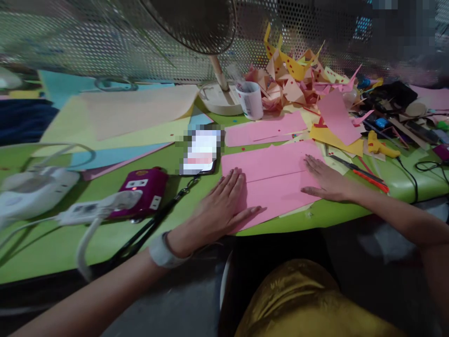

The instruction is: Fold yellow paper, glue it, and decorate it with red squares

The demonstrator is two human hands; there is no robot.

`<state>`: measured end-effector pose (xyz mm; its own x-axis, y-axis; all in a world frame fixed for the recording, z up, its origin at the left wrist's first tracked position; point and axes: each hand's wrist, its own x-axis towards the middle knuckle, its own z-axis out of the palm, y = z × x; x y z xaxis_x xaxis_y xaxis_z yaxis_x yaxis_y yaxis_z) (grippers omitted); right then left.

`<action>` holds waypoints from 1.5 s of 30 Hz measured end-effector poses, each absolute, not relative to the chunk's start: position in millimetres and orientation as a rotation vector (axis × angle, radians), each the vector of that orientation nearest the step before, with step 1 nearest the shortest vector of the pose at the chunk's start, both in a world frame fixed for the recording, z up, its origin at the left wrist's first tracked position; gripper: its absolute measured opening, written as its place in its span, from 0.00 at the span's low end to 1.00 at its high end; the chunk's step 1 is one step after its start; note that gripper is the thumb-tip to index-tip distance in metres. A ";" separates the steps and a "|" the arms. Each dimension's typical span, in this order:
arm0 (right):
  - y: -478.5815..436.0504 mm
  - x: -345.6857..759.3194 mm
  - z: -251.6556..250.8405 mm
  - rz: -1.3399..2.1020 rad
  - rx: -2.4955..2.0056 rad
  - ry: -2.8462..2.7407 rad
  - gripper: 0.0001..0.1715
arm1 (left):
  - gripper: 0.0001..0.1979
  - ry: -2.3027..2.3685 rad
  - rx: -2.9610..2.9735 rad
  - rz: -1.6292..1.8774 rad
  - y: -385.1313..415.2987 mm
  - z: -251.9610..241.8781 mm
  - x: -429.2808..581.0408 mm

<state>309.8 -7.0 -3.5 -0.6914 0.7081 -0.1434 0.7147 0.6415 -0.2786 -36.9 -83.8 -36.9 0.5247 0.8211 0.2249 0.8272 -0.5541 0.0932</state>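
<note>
Two pink paper sheets (273, 187) lie one against the other on the green tabletop, a thin line running between them. My left hand (219, 203) rests flat on their left edge, fingers stretched out and thumb spread to the right. On the right edge lies my right hand (326, 180), palm down with its fingers apart. Neither hand grips anything. Just beyond the sheets are more pink paper strips (266, 128). A phone (201, 150) with a lit, blurred screen lies left of the paper, close to my left hand.
A fan (217, 93) and a white cup (250, 100) stand at the back, beside heaped paper scraps (298, 79). To the right lie a box cutter (368, 180) and a yellow glue gun (380, 145). Purple power socket (145, 187) and cords are at left, near large coloured sheets (133, 110).
</note>
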 end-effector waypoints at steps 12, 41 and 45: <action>-41.2 313.2 21.8 -0.222 0.949 2.929 0.58 | 0.46 -1.475 -2.760 -0.313 -76.7 -39.8 -39.4; -7.0 231.1 -8.8 -0.259 0.953 2.978 0.46 | 0.34 -1.335 -2.757 -0.293 -41.7 -35.1 10.8; -6.6 233.8 -14.3 -0.310 0.955 2.957 0.52 | 0.38 -1.369 -2.781 -0.248 -42.2 -32.3 12.6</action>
